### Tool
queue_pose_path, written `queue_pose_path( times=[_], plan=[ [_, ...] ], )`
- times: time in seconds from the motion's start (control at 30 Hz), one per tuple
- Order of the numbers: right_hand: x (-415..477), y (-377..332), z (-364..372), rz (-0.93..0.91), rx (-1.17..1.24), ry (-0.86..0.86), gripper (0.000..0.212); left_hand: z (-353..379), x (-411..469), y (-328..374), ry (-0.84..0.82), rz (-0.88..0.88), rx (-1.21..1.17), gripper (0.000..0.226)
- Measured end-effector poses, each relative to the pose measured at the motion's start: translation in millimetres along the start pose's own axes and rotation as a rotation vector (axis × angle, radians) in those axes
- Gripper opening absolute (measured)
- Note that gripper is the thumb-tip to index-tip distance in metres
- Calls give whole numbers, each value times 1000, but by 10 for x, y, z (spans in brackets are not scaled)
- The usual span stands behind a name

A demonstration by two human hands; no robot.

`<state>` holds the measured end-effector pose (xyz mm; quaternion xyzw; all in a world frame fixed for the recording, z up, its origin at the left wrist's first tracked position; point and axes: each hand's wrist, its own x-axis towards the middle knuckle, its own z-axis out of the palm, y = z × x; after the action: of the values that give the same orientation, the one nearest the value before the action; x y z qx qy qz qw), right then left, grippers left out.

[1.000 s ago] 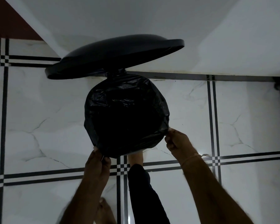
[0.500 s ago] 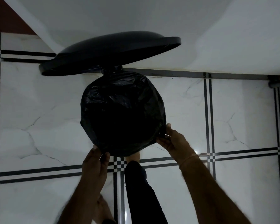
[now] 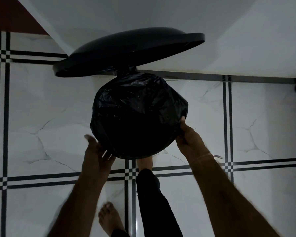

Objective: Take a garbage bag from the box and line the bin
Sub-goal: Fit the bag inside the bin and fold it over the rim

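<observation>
Floor of glossy white marble-look tiles, crossed by paired black lines, fills most of the room below a plain white wall. Against the foot of that wall stands a round black plastic pedal bin, its domed black lid tipped up and open on the hinge at the far side. A crinkled black plastic garbage bag sits in the bin, its edge folded out and down over the rim all the way round, so that the bin's mouth shows only as a dark hollow.

The person leans over the bin with both bare forearms reaching in from below. The right hand is at the near right side of the rim, thumb up along the bag's folded edge and fingers curled beneath it, the grip pressed onto the plastic. The left hand is at the near left side, its grip spread: thumb out to the left, fingers loose and blurred just at the bag's lower edge; whether they touch it cannot be told.

A leg in a dark trouser runs up to a bare foot tucked under the bin's near edge. The other bare foot rests flat on the tiles farther back.
</observation>
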<state>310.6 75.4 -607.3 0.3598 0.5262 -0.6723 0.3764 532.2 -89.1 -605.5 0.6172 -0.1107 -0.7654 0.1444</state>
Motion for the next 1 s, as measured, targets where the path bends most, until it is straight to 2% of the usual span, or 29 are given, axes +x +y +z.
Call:
queue_pose_path(
  times=[0.07,0.17,0.23,0.3,0.37,0.43,0.53,0.57,0.73,0.83,0.9,1.0],
  plan=[
    [55,-26,75,-3,0,82,27,19,61,107,-3,4,66,58],
    [168,-47,119,-59,-136,177,12,26,166,186,-1,-5,89,51],
    [207,-40,111,-112,-220,182,12,9,180,186,8,11,97,44],
    [180,-9,120,-173,-205,199,15,-4,197,179,49,32,99,39],
    [99,44,126,-194,-168,156,13,-27,231,151,69,43,69,40],
    [49,97,88,-200,-180,76,26,-32,215,136,109,60,71,40],
    [50,66,1,-219,-220,-44,33,-18,107,126,164,99,127,17],
    [74,41,-30,-223,-219,-70,34,-8,60,131,177,129,170,16],
    [149,-21,-47,-168,-184,-53,39,74,-64,140,166,253,202,16],
    [155,-79,-19,-147,-173,-74,28,118,-68,188,148,176,183,14],
    [189,-144,-15,-124,-221,-104,28,114,-22,235,170,109,157,16],
    [245,-200,-21,-87,-274,-90,16,163,-18,280,160,49,137,29]
  ],
)
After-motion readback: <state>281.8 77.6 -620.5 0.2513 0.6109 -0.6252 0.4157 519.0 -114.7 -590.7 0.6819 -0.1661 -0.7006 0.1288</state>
